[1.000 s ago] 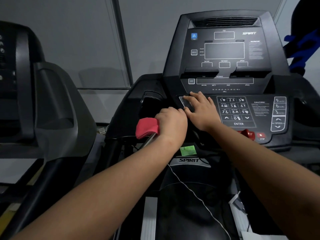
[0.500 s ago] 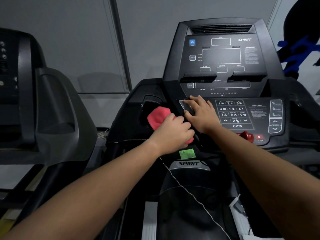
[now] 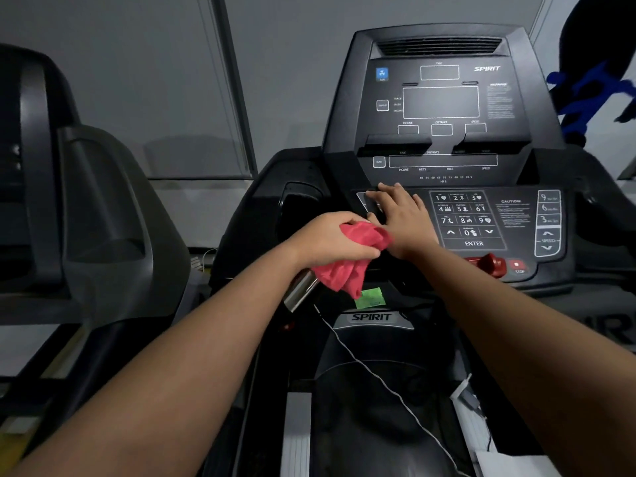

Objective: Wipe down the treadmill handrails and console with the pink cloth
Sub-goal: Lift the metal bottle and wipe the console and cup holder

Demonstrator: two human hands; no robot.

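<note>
A: What stands furthest left?
B: A second treadmill [image 3: 86, 218], dark and grey, well apart from both hands.
A: And next along?
B: The left hand [image 3: 327, 241]. Its fingers are curled tight round the pink cloth [image 3: 354, 263], which is bunched in the fist and hangs below it, just left of the console's lower panel. A short silver handrail grip [image 3: 300, 291] sticks out under the wrist, and the cloth's folds hang against its upper end.
A: Beneath that?
B: A green sticker [image 3: 370, 298] just under the cloth, and a thin white cord [image 3: 378, 380] trailing down over the deck.
A: The other hand?
B: The right hand [image 3: 401, 218] lies flat on the console [image 3: 440, 103] — fingers straight, holding nothing — just left of the number keypad [image 3: 464, 218]. The cloth's right edge sits right beside the heel of that hand.
A: Further right?
B: A red safety knob [image 3: 494, 265], then the STOP button [image 3: 517, 265] just beside it.
</note>
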